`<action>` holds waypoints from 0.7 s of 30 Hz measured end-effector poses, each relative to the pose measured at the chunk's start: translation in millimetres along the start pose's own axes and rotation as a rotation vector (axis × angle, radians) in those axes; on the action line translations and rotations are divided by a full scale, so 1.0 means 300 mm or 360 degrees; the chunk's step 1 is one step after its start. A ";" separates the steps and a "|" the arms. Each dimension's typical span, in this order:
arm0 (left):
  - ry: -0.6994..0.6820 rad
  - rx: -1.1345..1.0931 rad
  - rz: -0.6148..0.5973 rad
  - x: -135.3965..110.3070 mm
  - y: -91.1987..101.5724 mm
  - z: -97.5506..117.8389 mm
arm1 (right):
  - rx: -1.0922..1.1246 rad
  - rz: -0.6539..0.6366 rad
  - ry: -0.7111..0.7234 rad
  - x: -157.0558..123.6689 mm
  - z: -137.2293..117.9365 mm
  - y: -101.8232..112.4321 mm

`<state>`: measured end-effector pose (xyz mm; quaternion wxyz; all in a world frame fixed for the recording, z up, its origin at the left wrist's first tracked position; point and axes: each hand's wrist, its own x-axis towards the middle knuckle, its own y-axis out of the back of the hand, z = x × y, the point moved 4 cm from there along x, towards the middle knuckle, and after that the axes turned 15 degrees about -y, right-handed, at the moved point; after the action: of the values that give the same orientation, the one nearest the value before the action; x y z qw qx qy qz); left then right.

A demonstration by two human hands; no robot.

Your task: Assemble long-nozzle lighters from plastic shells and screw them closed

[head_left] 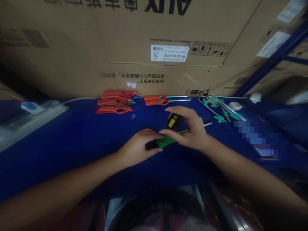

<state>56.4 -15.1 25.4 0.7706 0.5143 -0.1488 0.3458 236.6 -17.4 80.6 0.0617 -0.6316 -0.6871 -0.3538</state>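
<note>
Head view: your left hand (pixel 138 149) closed over green plastic long-nosed lighter body (pixel 163 142); your right hand (pixel 186 128) pinching black-and-yellow plastic piece (pixel 173 123) just above it, grip narrow; both held over blue table cover (pixel 72 128); orange-red lighter bodies (pixel 115 102) lie beyond; slack pinch could drop small piece; careless turn could swing thin metal nozzle (pixel 204 125) into nearby parts.

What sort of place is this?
Probably a factory assembly station. A blue-covered workbench has rows of matching orange parts laid out, printed cartons stand behind it by a blue steel rack, and a green piece sits between the left hand and right hand.
</note>
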 end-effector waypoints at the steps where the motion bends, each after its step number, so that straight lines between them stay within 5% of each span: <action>1: 0.0001 -0.0006 0.0005 -0.001 0.000 -0.001 | 0.0007 -0.0043 -0.0016 0.002 -0.005 0.001; 5: 0.0021 -0.0054 -0.0004 -0.002 -0.002 -0.002 | 0.0173 -0.0403 -0.0102 0.009 -0.024 -0.008; 7: 0.0016 -0.0058 -0.0003 -0.001 -0.001 0.000 | 0.0060 -0.0368 -0.0023 0.016 -0.029 -0.001; 11: -0.0002 -0.0032 0.0007 0.002 0.003 0.004 | -0.0359 0.0026 0.0410 0.019 -0.048 0.028; 13: 0.0001 -0.0029 0.0003 0.003 0.004 0.005 | -0.0376 -0.0021 0.0493 0.017 -0.056 0.026; 17: 0.0023 -0.0016 -0.0016 0.000 0.002 0.001 | -0.0161 -0.0318 0.0278 0.014 -0.053 0.001; 21: 0.0011 -0.0003 0.0003 -0.003 0.001 -0.003 | -0.0390 0.0141 0.0521 -0.002 -0.062 0.020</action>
<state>55.4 -14.6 24.6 0.7714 0.5122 -0.1469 0.3480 235.5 -28.8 96.6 0.1108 -0.5980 -0.5914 -0.5295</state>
